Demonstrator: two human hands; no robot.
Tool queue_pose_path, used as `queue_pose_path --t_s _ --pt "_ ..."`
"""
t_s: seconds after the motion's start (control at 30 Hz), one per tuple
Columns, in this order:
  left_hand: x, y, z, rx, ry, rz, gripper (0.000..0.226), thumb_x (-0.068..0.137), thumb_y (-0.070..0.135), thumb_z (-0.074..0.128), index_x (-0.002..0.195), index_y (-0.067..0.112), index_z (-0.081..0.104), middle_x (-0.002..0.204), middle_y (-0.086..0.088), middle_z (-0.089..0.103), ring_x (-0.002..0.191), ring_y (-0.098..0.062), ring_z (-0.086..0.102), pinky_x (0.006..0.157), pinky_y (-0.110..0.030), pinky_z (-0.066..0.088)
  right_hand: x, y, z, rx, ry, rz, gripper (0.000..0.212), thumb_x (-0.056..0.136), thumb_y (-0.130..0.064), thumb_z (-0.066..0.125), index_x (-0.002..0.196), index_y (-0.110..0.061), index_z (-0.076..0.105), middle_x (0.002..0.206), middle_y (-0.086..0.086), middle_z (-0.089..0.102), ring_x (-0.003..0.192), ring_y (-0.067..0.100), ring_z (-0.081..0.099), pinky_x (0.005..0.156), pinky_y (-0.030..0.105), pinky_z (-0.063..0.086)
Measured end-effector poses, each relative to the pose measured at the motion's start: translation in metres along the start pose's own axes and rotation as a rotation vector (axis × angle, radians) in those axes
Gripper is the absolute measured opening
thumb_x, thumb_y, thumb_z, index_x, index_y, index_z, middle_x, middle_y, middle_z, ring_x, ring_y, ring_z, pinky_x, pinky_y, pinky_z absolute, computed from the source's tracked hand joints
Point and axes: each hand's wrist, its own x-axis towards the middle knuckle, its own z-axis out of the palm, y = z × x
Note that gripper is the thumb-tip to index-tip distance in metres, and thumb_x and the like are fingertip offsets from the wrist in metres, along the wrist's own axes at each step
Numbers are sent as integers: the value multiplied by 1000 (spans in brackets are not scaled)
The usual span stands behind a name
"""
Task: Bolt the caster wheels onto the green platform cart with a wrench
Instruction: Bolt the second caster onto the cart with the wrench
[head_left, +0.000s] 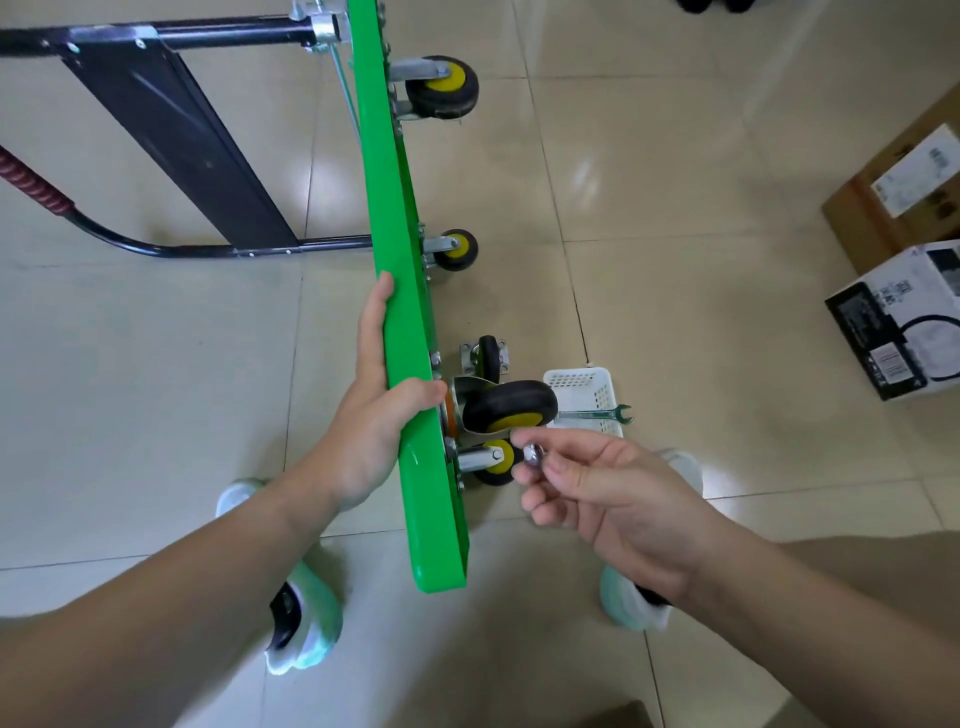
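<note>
1. Cart (400, 312) stands on edge; left hand (374, 415) grips its top edge.
2. Right hand (597, 483) pinches a silver fastener (533, 453) beside the near caster (509, 410).
3. Wrench (597, 414) lies across the basket (582, 382) rim (open floor (675, 234) beyond).

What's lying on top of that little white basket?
A silver wrench lies across the white basket. The black caster wheel covers the wrench's other end and part of the basket.

The deck (400, 312) was glossy painted metal; the casters (509, 408) had matt rubbery tyres. Wrench (597, 414) and nut (534, 453) were shiny metal, the basket (582, 382) white plastic, the floor (675, 182) glossy tile.
</note>
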Motion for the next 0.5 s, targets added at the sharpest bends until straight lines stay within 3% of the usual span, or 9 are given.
queue_pose_path --t_s 0.13,0.3,0.4,0.5 --pt "0 -2 -1 11 -1 11 99 70 34 65 151 65 17 139 9 51 116 -24 59 100 -53 52 12 8 1 -96 113 10 24 82 -5 67 106 -2 69 82 15 69 66 22 66 61 27 56" --pt "1 -5 -1 -1 14 11 95 71 31 64 149 65 22 151 8 46 128 -32 54 106 -62 46 38 35 5 -183 294 47 17 93 -6 66 101 -16 77 87 -2 74 80 16 60 75 30 48" --pt "1 -8 -2 -5 23 28 94 73 27 64 150 63 24 156 7 43 136 -32 50 112 -65 41 50 47 6 -191 316 99 14 90 -12 71 102 -14 77 97 2 76 82 19 64 76 31 50" --pt "1 -10 -2 -1 24 27 97 74 25 64 154 59 22 156 8 46 138 -33 49 113 -68 38 58 52 6 -211 336 91 8 87 -13 72 93 -10 77 86 7 75 75 21 65 73 33 52"
